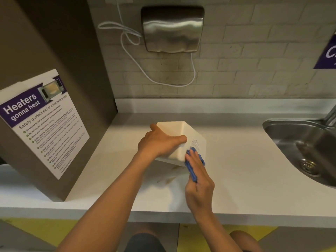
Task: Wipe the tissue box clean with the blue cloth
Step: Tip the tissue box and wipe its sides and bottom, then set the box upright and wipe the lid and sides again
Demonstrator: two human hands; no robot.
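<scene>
Meanwhile left hand (pixel 160 142) fingers grip the tilted tissue box (pixel 189 137); right hand (pixel 198 180) fingers press blue cloth (pixel 192 166) against it.

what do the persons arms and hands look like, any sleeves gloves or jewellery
Both arms are bare from hand to the frame's lower edge: no sleeves in view. The left hand and right hand are ungloved, with no rings, watch or bracelet showing on the visible sides. Any markings would be too small to tell.
</scene>
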